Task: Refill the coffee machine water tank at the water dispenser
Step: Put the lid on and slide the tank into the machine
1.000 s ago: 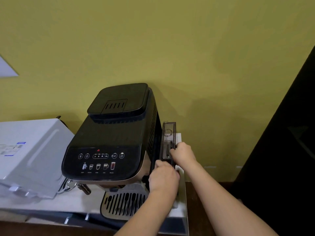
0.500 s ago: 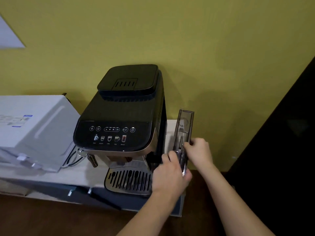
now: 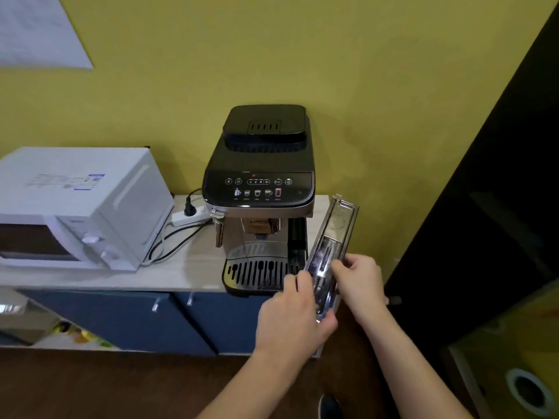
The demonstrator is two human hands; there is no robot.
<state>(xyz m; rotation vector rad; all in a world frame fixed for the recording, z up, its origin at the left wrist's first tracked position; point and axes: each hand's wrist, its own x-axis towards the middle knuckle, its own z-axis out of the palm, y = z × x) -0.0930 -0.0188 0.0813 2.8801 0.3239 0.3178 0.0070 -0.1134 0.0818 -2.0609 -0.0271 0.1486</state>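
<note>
A black and bronze coffee machine (image 3: pixel 260 182) stands on a light counter against the yellow wall. Its narrow clear water tank (image 3: pixel 335 231) is out of the machine, held in the air to the machine's right and tilted with its top leaning away to the right. My left hand (image 3: pixel 293 316) grips the tank's near lower end from the left. My right hand (image 3: pixel 358 279) holds its right side near the middle. The slot on the machine's right side (image 3: pixel 298 243) shows dark and open. No water dispenser is in view.
A white microwave (image 3: pixel 75 207) sits on the counter's (image 3: pixel 181 267) left, with a power strip (image 3: pixel 190 217) and cables between it and the machine. Blue cabinet doors (image 3: pixel 136 319) lie below. A dark panel (image 3: pixel 484 207) rises on the right. The floor is brown wood.
The tank has come fully out of the machine's right side and moved toward me and rightward in both hands. The view has pulled back, so the microwave front and cabinet doors now show.
</note>
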